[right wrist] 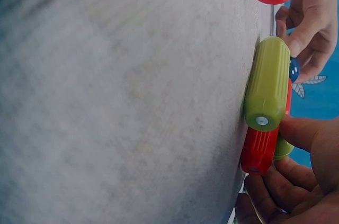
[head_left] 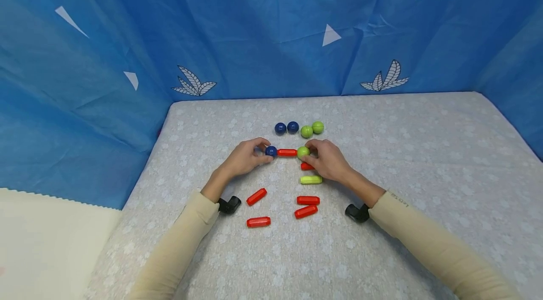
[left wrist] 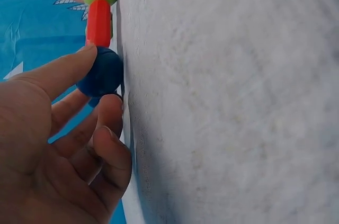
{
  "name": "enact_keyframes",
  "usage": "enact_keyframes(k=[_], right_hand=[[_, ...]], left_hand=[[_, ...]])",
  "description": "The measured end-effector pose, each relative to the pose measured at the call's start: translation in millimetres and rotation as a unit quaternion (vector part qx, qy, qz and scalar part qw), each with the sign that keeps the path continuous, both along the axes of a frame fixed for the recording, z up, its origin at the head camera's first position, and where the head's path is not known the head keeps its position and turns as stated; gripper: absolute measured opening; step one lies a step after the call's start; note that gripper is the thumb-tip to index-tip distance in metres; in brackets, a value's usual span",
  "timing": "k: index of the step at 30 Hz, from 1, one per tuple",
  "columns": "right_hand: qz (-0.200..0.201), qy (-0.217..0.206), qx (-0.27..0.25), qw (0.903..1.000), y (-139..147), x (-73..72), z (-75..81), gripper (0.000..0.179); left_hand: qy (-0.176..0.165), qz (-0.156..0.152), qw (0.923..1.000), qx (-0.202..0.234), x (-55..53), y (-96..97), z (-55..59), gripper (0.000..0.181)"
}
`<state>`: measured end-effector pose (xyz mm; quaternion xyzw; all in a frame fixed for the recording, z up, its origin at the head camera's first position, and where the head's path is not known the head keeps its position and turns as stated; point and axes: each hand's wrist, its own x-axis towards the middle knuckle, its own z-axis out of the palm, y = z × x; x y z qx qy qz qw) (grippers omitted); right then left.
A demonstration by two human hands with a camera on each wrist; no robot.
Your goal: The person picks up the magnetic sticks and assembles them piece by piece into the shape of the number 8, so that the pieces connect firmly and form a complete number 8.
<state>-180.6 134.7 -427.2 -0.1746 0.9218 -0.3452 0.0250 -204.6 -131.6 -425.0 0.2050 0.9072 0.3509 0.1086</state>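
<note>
A red rod [head_left: 287, 152] lies sideways between a dark blue ball [head_left: 271, 151] and a lime green ball [head_left: 303, 152], touching both in one straight row. My left hand [head_left: 249, 156] pinches the blue ball between thumb and fingers. In the left wrist view the thumb [left wrist: 79, 65] presses on the ball close to the rod's end. On the other side my right hand [head_left: 327, 160] grips the green ball. Just under that hand lie another red rod [head_left: 307, 166], partly hidden by it, and a lime green ribbed rod [head_left: 311, 180] with a metal disc in its end.
Behind the row sit two blue balls [head_left: 280, 128] and two green balls [head_left: 307, 131]. Several loose red rods [head_left: 259, 222] lie nearer on the patterned grey tablecloth [head_left: 424, 158]. A blue curtain [head_left: 271, 31] hangs along the table's back edge.
</note>
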Motion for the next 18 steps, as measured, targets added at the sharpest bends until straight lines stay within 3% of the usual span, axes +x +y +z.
enact_keyframes(k=[7,12,18], right_hand=[[0.001,0.000,-0.003,1.0000,0.0,0.3,0.1,0.031],[-0.001,-0.004,-0.003,1.0000,-0.1,0.4,0.2,0.031],[0.001,-0.003,-0.003,1.0000,-0.6,-0.8,0.7,0.029]], left_hand=[[-0.006,0.004,0.9999,0.010,9.7,-10.1,5.5,0.040],[-0.023,-0.012,0.9994,0.025,26.6,-20.1,9.8,0.039],[-0.036,-0.041,0.9985,0.006,51.1,-31.8,14.4,0.032]])
